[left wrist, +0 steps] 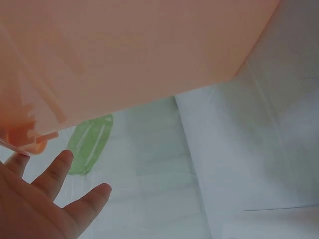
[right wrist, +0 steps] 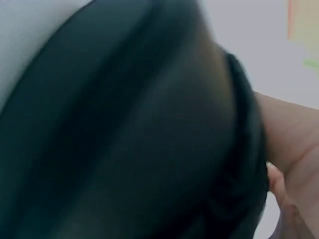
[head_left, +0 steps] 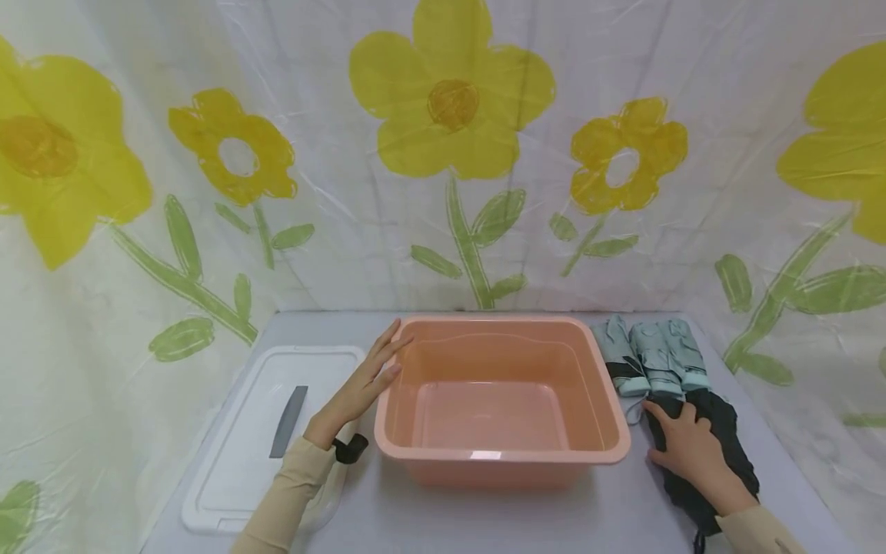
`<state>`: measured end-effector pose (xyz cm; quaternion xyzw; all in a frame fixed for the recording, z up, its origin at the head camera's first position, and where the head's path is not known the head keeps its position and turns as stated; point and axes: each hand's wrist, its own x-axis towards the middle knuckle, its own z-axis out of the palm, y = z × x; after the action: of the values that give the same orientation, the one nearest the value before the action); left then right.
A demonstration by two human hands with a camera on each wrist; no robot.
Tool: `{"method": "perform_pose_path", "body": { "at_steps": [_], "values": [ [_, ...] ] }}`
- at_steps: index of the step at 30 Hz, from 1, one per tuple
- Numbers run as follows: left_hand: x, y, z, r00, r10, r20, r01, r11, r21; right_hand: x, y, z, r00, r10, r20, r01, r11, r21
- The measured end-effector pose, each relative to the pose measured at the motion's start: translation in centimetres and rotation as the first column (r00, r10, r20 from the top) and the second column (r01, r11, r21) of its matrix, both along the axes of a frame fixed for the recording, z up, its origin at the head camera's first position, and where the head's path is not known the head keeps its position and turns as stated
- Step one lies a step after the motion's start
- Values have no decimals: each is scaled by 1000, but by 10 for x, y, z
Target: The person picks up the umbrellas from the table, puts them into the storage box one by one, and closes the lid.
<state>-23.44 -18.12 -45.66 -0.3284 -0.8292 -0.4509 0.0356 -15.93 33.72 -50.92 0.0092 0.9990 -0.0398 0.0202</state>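
A peach plastic basin (head_left: 484, 427) stands in the middle of the table, with nothing inside it. My left hand (head_left: 360, 388) is at its left rim, fingers spread and straight; in the left wrist view the fingertips (left wrist: 65, 159) are right at the rim's underside. On the right, my right hand (head_left: 692, 454) lies over dark rolled cloth bundles (head_left: 716, 419), its fingers and thumb bent around the near-left one. Up close in the right wrist view, dark fabric (right wrist: 149, 124) fills most of the picture and hides the fingertips.
Several grey-green rolled cloth bundles (head_left: 654, 354) lie behind the dark ones, beside the basin's right wall. A white lid (head_left: 238, 462) with a grey handle (head_left: 288, 422) lies flat at the left. Behind the table hangs a curtain (head_left: 332, 254) printed with yellow flowers.
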Motion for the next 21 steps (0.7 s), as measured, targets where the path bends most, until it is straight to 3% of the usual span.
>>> {"method": "perform_pose_path", "body": {
  "at_steps": [7,14,17,21],
  "values": [
    [1,0,1,1000,-1,9,1,1000,2,-6,1,9,999,17,33,-16,999,-40],
    [0,0,1,1000,1,26,-1,1000,8,-8,7,16,995,11,103,4,989,-151],
    [3,2,6,1000,2,26,-3,1000,14,-6,8,19,991,31,129,-3,978,-209],
    [14,7,23,999,0,42,-1,1000,22,-6,7,24,991,68,119,-36,966,-256]
  ]
}}
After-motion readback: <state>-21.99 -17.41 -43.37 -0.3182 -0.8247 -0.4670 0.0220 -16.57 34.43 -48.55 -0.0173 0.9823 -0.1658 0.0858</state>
